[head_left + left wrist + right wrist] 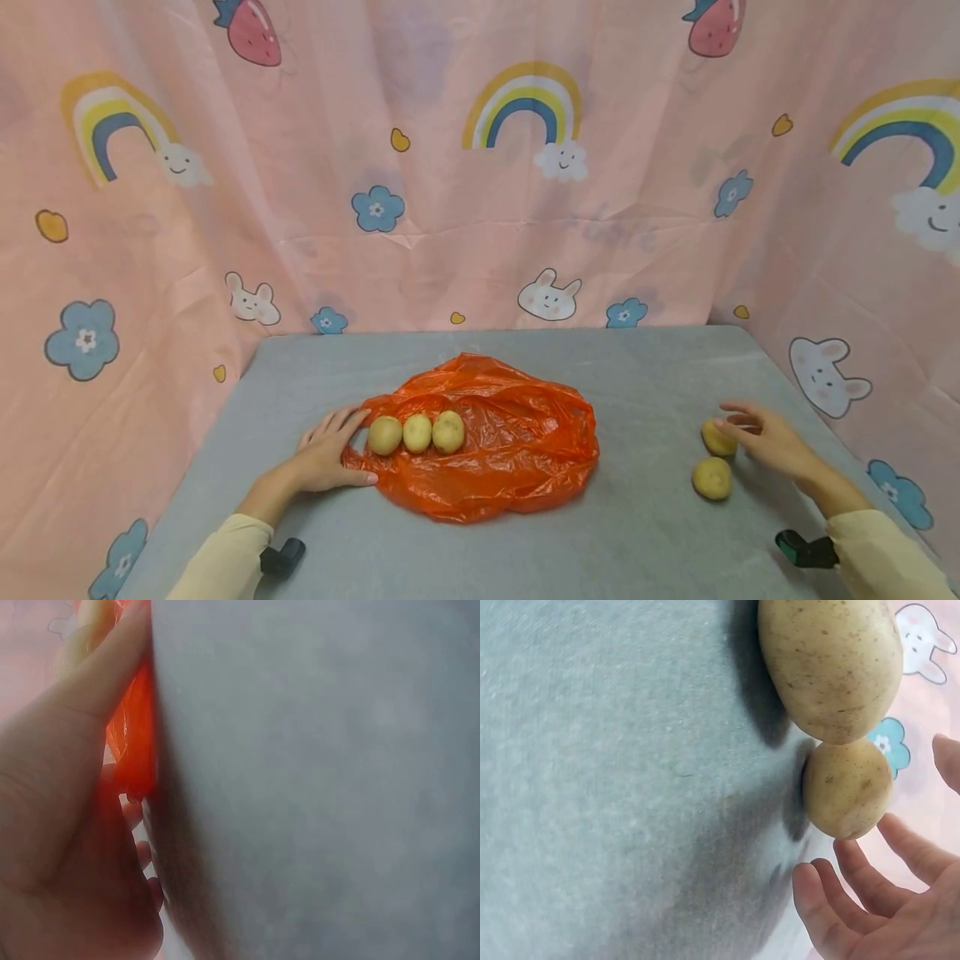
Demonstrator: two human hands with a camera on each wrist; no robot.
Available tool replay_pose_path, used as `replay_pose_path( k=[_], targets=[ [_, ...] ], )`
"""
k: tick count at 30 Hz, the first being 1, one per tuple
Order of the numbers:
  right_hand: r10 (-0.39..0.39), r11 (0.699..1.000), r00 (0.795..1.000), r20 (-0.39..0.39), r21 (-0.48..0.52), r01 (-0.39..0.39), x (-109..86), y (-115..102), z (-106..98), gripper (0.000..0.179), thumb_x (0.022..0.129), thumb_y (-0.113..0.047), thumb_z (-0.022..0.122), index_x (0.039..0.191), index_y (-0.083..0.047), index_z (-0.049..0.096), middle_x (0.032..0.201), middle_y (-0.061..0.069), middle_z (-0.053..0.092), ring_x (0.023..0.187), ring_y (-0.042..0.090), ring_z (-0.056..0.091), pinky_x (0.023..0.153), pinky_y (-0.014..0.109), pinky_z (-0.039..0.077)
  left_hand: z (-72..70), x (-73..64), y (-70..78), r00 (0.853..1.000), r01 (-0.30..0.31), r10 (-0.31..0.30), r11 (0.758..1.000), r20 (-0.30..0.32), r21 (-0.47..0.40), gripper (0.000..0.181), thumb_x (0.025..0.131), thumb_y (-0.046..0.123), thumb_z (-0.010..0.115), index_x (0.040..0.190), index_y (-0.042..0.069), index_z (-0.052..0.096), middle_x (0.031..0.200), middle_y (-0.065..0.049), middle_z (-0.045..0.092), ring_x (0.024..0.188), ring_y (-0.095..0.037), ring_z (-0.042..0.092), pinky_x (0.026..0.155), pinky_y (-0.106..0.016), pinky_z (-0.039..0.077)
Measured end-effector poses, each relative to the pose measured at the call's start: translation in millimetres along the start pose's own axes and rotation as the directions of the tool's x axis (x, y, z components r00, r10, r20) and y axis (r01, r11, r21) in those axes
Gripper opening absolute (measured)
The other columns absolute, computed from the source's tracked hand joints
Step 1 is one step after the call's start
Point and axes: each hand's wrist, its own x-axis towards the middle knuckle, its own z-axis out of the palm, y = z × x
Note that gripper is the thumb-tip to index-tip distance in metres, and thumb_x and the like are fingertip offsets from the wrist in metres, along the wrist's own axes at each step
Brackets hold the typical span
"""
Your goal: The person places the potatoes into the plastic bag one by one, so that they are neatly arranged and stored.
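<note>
A crumpled orange-red plastic bag (pixel 510 467) lies spread on the table, with three potatoes (pixel 417 433) in a row at its left end. My left hand (pixel 330 454) rests at that end, fingers and thumb spread along the bag's edge; in the left wrist view the thumb (pixel 97 675) lies against the orange plastic (pixel 135 742). On the right, my right hand (pixel 768 442) reaches over the farther of two loose potatoes (pixel 720 438). In the right wrist view its fingers are spread, fingertips right at that potato (pixel 847 787). The nearer potato (pixel 832 667) sits beside it.
A grey table (pixel 637 392) carries everything. Behind it and along both sides hangs a pink curtain (pixel 450 267) printed with rainbows, rabbits and flowers. A dark device is strapped at each wrist, close over the tabletop.
</note>
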Motion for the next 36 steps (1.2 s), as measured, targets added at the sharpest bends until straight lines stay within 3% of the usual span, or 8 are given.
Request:
replay_pose_path(
  k=[6,16,25,32,36],
  targets=[
    [-0.045,0.999,0.998,0.032,-0.016,0.045,0.3,1.2,1.3,0.059,0.106,-0.030,0.054,0.143,0.014,0.042,0.136,0.048,0.046,0.116,0.058,0.056,0.088,0.057,0.054,1.1,0.3,-1.7,1.000,0.002,-0.002,1.000,-0.005,0.005,0.110,0.074,0.064,0.080,0.159,0.014,0.031,0.166,-0.016,0.024,0.150,-0.047,0.019,0.109,-0.076,0.019],
    [-0.107,0.994,0.993,0.049,-0.009,0.107,-0.8,4.8,3.0,0.057,0.101,-0.023,0.062,0.141,0.015,0.046,0.136,0.043,0.049,0.112,0.051,0.061,0.082,0.048,0.055,-2.5,-1.6,4.0,1.000,-0.006,0.006,1.000,-0.001,0.007,0.111,0.073,0.067,0.079,0.158,0.012,0.032,0.163,-0.019,0.026,0.148,-0.048,0.021,0.107,-0.076,0.020],
    [-0.150,0.987,0.986,0.066,-0.052,0.154,-1.5,6.3,-0.6,0.059,0.096,-0.019,0.069,0.138,0.017,0.048,0.131,0.044,0.053,0.107,0.049,0.064,0.082,0.052,0.055,-2.3,-0.4,2.7,1.000,0.002,-0.002,1.000,0.004,-0.002,0.111,0.074,0.063,0.080,0.159,0.011,0.031,0.165,-0.019,0.024,0.149,-0.049,0.020,0.108,-0.077,0.019],
    [-0.182,0.979,0.981,0.060,-0.076,0.187,-1.2,6.5,-0.7,0.061,0.093,-0.014,0.072,0.137,0.018,0.047,0.126,0.042,0.058,0.103,0.044,0.067,0.076,0.037,0.055,-1.4,-0.3,2.5,1.000,0.003,-0.003,1.000,0.001,-0.001,0.111,0.074,0.063,0.080,0.158,0.011,0.032,0.164,-0.019,0.025,0.149,-0.048,0.020,0.108,-0.076,0.019],
    [-0.180,0.979,0.982,0.058,-0.084,0.185,-0.6,6.2,-0.5,0.061,0.092,-0.013,0.073,0.137,0.019,0.047,0.124,0.043,0.058,0.102,0.044,0.067,0.076,0.039,0.055,-6.0,-1.2,7.8,1.000,0.000,0.000,1.000,0.009,-0.006,0.110,0.074,0.061,0.081,0.157,0.008,0.033,0.163,-0.021,0.025,0.148,-0.050,0.021,0.107,-0.077,0.020]
  ],
)
